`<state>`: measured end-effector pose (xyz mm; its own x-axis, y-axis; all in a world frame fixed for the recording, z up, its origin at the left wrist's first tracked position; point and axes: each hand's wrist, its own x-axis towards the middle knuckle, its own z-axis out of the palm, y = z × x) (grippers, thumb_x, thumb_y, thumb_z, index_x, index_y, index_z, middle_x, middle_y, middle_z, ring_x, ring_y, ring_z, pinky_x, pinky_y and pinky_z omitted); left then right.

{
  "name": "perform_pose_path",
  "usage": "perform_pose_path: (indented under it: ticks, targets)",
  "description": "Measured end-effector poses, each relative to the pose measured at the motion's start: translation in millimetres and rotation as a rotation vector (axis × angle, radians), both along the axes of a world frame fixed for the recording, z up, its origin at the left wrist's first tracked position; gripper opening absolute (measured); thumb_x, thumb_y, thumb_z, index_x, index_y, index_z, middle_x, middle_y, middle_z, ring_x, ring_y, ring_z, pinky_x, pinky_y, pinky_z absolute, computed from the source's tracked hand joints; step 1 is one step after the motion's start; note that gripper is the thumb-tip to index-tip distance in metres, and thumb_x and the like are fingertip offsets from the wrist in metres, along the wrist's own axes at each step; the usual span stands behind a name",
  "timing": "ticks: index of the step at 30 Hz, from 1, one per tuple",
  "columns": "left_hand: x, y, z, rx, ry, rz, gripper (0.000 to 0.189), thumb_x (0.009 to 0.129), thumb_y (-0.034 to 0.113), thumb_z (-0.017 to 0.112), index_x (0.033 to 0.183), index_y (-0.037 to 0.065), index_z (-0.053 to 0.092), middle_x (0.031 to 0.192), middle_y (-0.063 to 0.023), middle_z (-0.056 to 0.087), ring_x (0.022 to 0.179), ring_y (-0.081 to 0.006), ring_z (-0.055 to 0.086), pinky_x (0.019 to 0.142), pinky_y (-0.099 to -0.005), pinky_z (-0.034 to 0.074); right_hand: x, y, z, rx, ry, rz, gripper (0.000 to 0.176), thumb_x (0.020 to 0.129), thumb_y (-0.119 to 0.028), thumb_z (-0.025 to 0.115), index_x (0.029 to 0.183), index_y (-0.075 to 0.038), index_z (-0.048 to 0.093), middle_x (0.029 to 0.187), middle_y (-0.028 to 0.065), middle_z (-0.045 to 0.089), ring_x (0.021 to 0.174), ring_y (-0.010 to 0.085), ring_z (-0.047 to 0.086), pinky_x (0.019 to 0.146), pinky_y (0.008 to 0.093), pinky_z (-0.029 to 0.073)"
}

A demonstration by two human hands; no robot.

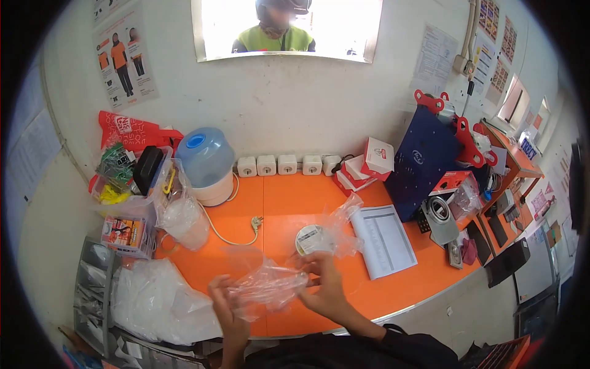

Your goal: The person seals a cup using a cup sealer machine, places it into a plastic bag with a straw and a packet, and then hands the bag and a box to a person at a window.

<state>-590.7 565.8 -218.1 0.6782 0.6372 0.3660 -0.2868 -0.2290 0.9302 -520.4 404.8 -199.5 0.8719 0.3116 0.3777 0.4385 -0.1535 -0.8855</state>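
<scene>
A crumpled clear plastic bag (267,288) stretches between my two hands over the orange counter. My left hand (227,307) has its fingers closed on the bag's left side. At the other end, the fingers of my right hand (324,288) pinch the gathered plastic. Just beyond my right hand sits a round tub with a labelled white lid (307,237). Another loose clear plastic bag (345,226) lies against the tub and overlaps the edge of a printed sheet (384,241).
White plastic bags (160,304) are heaped at the front left, near a blue-topped water dispenser (204,161). An unplugged power cord (233,242) lies on the counter (283,197). Small red-and-white boxes (376,158) and a dark blue panel (421,160) stand right. A helmeted person (276,38) is at the window.
</scene>
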Motion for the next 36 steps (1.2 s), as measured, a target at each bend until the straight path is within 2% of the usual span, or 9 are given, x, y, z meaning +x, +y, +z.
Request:
perform_pose_path:
  ticks: [6,8,10,18,20,27,29,32,36]
  targets:
    - [-3,12,-52,0.565,0.132,-0.096,0.023,0.075,0.013,0.063,0.089,0.003,0.049,0.079,-0.0038,0.046,0.073,-0.0147,0.047,0.065,-0.0234,0.039,-1,-3,-16,-0.062,0.061,-0.067,0.027,0.071,-0.001,0.064,0.093,-0.003,0.048,0.089,0.0071,0.051,0.073,0.0145,0.053,0.063,0.0261,0.044]
    - [-4,12,-31,0.5,0.138,0.068,0.022,0.074,0.011,0.062,0.088,0.003,0.048,0.079,-0.0045,0.046,0.072,-0.0151,0.047,0.064,-0.0235,0.039,8,-9,-16,-0.182,-0.051,-0.173,0.028,0.071,0.0,0.065,0.091,-0.003,0.046,0.084,0.0048,0.051,0.071,0.0103,0.051,0.059,0.0228,0.043]
    - [5,5,-13,0.438,0.155,0.232,0.021,0.074,0.009,0.061,0.088,0.002,0.047,0.079,-0.0052,0.046,0.072,-0.0154,0.047,0.063,-0.0236,0.039,19,-1,-21,0.367,-0.064,-0.476,0.019,0.068,0.001,0.065,0.08,-0.003,0.049,0.073,0.0032,0.048,0.067,0.0088,0.048,0.055,0.0229,0.04]
    - [3,-13,-33,0.346,0.35,-0.076,0.018,0.07,0.009,0.062,0.07,-0.001,0.047,0.077,-0.0098,0.046,0.061,-0.02,0.045,0.056,-0.0312,0.038,7,-12,-84,-0.016,0.014,-0.286,0.016,0.068,0.001,0.061,0.072,-0.004,0.047,0.069,0.0038,0.048,0.06,0.0106,0.047,0.052,0.0253,0.039]
    - [8,-14,-46,0.406,0.314,0.056,0.017,0.068,0.007,0.064,0.068,0.0,0.048,0.075,-0.011,0.046,0.06,-0.0254,0.046,0.056,-0.0322,0.038,13,-8,-84,0.303,0.277,-0.341,0.016,0.068,0.0,0.061,0.073,-0.005,0.046,0.07,0.0032,0.049,0.058,0.0089,0.046,0.051,0.026,0.039]
    - [24,-29,-104,0.572,0.386,-0.14,0.018,0.072,0.004,0.057,0.09,0.001,0.053,0.086,-0.0144,0.054,0.081,-0.0336,0.054,0.073,-0.0392,0.044,0,16,-140,0.185,0.453,-0.157,0.018,0.072,-0.007,0.065,0.081,-0.006,0.05,0.074,0.0028,0.052,0.062,0.007,0.051,0.048,0.0228,0.04]
    - [25,-17,-116,0.428,0.436,-0.212,0.022,0.075,0.006,0.055,0.096,0.0,0.054,0.089,-0.0174,0.056,0.085,-0.0342,0.056,0.075,-0.038,0.044,14,-8,-116,0.388,1.043,0.135,0.018,0.075,-0.012,0.063,0.086,-0.006,0.05,0.075,0.0018,0.052,0.063,0.008,0.051,0.049,0.0222,0.044]
    - [9,-3,-115,-0.003,0.439,-0.116,0.025,0.078,0.009,0.054,0.1,-0.001,0.055,0.089,-0.0196,0.058,0.084,-0.034,0.057,0.074,-0.0375,0.045,69,-52,-183,0.14,0.623,-0.443,0.026,0.075,-0.024,0.065,0.09,-0.006,0.054,0.065,0.0004,0.052,0.053,0.0143,0.052,0.044,0.0253,0.042]
    - [-10,11,-124,0.115,0.771,-0.16,0.029,0.077,0.011,0.054,0.103,-0.001,0.054,0.089,-0.019,0.059,0.08,-0.0335,0.058,0.071,-0.0384,0.045,146,-38,-208,-0.609,0.075,-0.763,0.029,0.074,-0.024,0.065,0.088,-0.001,0.054,0.057,0.0081,0.053,0.049,0.0268,0.052,0.045,0.0377,0.042]
